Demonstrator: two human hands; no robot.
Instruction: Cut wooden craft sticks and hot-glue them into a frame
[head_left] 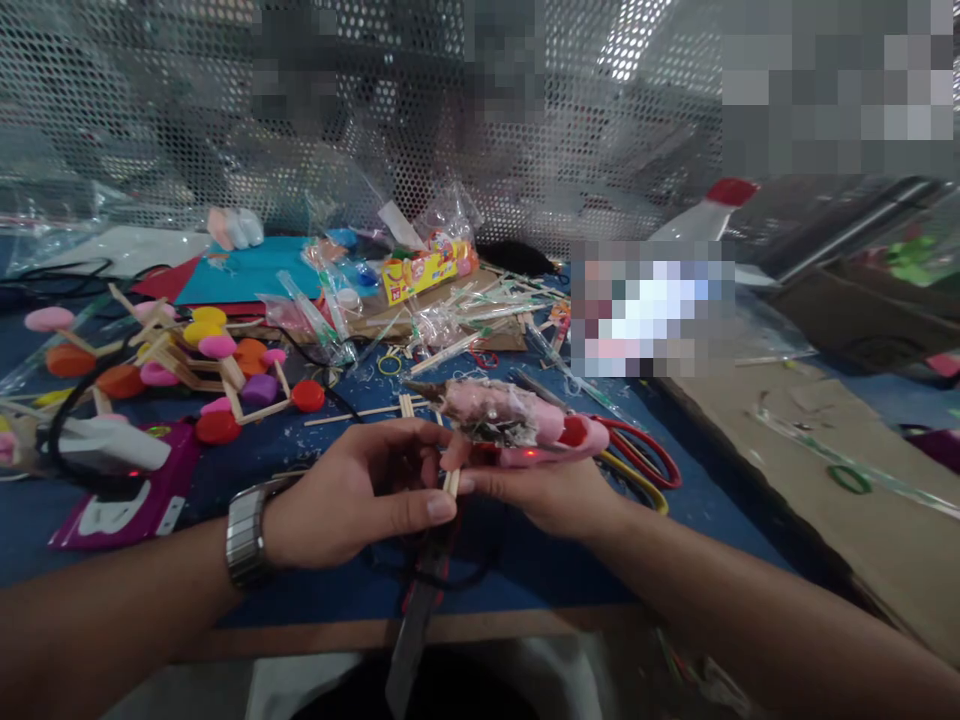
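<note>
My left hand (337,495), with a metal watch (247,535) on its wrist, is closed. It pinches short pale wooden sticks (452,481) between thumb and fingers. Meeting it from the other side, my right hand (559,492) has its thumb and a fingertip on the same sticks. A pink hot glue gun (517,415), crusted with glue and showing a red light, lies right against my right hand, nozzle pointing left. Whether the hidden fingers also grip it, I cannot tell. Loose sticks (406,405) lie behind my left hand.
Stick constructions with coloured round pieces (217,345) fill the left, near a white glue gun (112,445) on a purple packet (176,480). Red-handled scissors (660,450) lie right. A grey blade-like strip (412,635) crosses the table's front edge. Cardboard (795,480) lies far right.
</note>
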